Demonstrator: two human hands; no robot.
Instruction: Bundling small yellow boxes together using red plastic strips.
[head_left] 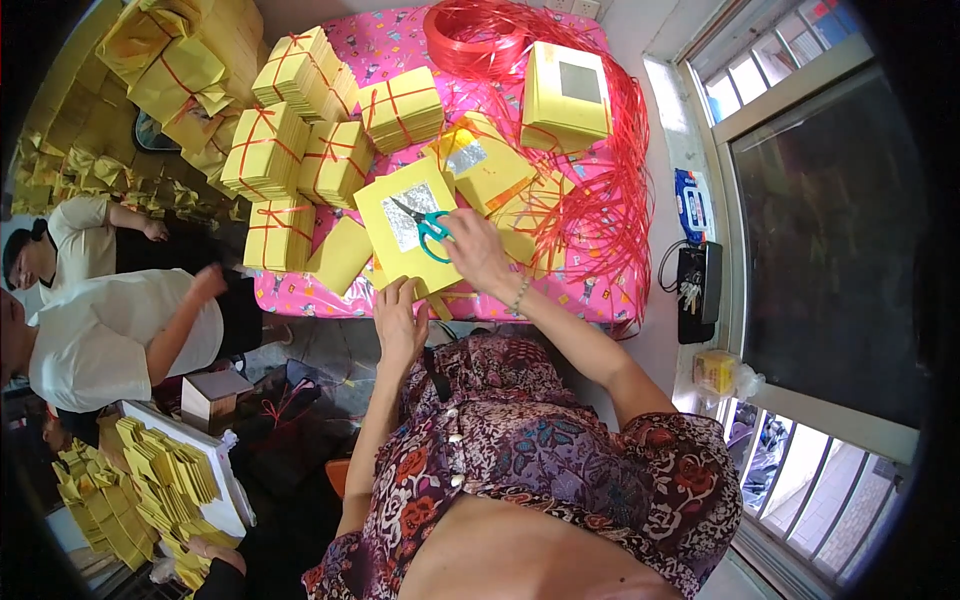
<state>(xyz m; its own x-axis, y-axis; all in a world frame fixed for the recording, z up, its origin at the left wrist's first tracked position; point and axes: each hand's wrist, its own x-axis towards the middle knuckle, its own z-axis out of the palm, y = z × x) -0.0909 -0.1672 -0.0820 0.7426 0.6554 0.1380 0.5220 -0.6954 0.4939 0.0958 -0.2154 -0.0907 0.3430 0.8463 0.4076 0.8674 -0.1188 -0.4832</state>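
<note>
A square stack of yellow paper (378,210) with a silver foil patch on top lies near the table's front edge. Across the foil rest scissors (425,228) with teal handles, their dark blades spread and pointing away to the left. My right hand (475,252) has its fingers closed at the handles; how far they wrap round is partly hidden. At the stack's near edge, my left hand (398,322) grips the paper with bent fingers. More yellow sheets (482,168), some with foil, lie loosely behind and beneath.
Yellow bundles (402,108) tied with red strips stand at the table's left. A red ribbon coil (472,45) and tangled red strips (610,200) cover the right side around another yellow stack (565,95). Two people (130,335) are at the left; keys (690,292) lie on the sill.
</note>
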